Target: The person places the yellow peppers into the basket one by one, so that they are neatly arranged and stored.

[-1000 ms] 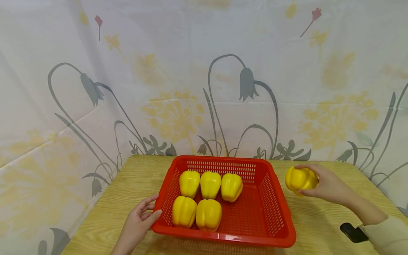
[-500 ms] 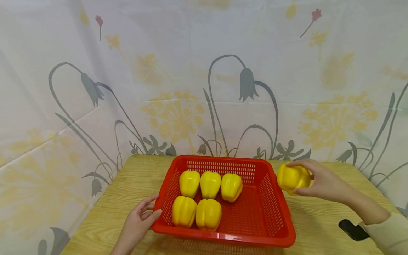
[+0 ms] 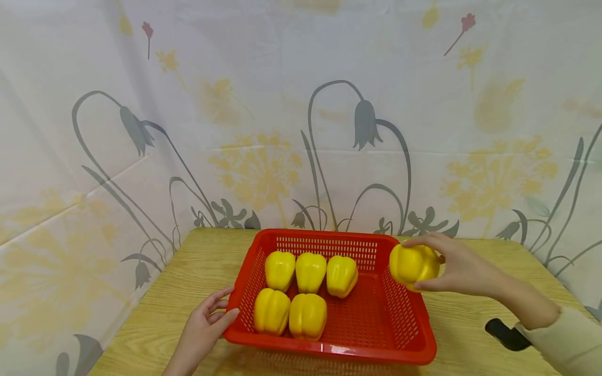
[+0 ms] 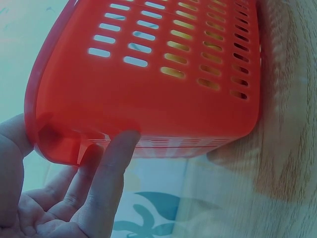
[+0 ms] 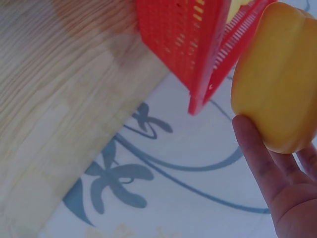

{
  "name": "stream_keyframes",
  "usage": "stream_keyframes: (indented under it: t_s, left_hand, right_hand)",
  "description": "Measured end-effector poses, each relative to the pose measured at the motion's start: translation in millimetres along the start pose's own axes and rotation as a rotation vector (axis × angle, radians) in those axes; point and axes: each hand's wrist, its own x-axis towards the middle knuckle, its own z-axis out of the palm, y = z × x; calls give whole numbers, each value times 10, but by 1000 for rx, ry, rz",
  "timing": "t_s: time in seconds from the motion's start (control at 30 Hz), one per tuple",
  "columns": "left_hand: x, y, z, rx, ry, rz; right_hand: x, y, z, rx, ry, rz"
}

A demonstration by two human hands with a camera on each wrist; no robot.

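Note:
A yellow bell pepper (image 3: 414, 265) is held in my right hand (image 3: 458, 266), thumb on the near side and fingers over the far side. It overlaps the right rim of the red plastic basket (image 3: 371, 355) in the head view. The right wrist view has the pepper (image 5: 277, 74) large, fingers against its lower end. At the basket's left side, my left hand (image 3: 204, 321) grips the rim between thumb and fingers; in the left wrist view a finger lies along the outer wall (image 4: 124, 109). Inside the basket, several yellow peppers (image 3: 308, 316) stand in two rows toward the left.
The basket rests on a wooden table (image 3: 188, 271). A pale flower-printed cloth (image 3: 263, 94) hangs behind the table and along its left. A black strap-like object (image 3: 508, 334) sits by the right sleeve (image 3: 564, 339).
My right hand has carried the yellow pepper leftward, from beside the basket to over its right rim. The left hand, the basket and the peppers inside have stayed in place.

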Motion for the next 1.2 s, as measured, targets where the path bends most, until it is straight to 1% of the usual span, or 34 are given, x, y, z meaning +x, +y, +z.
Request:
stream_keyframes:
  t_s: [0.3, 0.47, 0.6, 0.77, 0.83, 1.03, 1.2]
  left_hand:
    - [-2, 3, 1, 2, 4, -11]
    - [-3, 3, -2, 1, 3, -16]
    - [-7, 11, 0, 3, 6, -18]
    - [-8, 15, 2, -4, 4, -21]
    - [-9, 13, 1, -3, 4, -18]
    - [-5, 8, -1, -7, 4, -17]
    - [-7, 15, 0, -3, 6, -15]
  right_hand:
    - [151, -141, 77, -20, -20, -64]
    - [242, -227, 132, 7, -47, -87]
    - [319, -307, 176, 37, -93, -82]
    - [421, -420, 241, 14, -143, -91]
    - [457, -461, 276, 22, -162, -96]
    - [536, -542, 398, 95, -231, -75]
    - [608, -587, 507, 114, -282, -67]
